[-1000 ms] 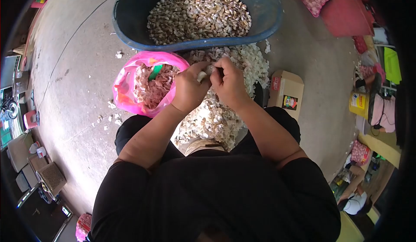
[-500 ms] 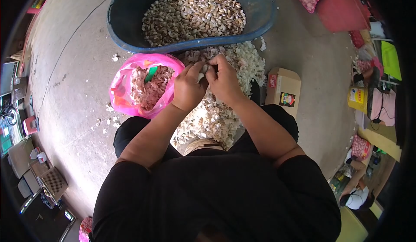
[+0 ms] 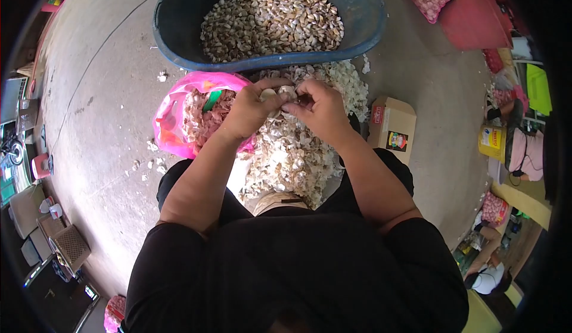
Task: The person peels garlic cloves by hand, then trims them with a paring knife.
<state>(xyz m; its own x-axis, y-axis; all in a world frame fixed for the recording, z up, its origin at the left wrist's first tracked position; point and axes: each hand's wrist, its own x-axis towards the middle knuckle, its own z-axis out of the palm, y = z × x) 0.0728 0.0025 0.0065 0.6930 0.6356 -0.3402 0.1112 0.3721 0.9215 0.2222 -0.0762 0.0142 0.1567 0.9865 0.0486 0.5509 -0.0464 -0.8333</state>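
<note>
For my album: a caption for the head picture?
Left hand and right hand hold garlic over skins beside a pink bag.

- The concrete floor (image 3: 101,124) carries a blue tub (image 3: 366,32).
- A pink bag (image 3: 170,124) and a pile of garlic skins (image 3: 292,160) lie against the tub.
- A cardboard box (image 3: 393,121) stands just beside the pile.
</note>
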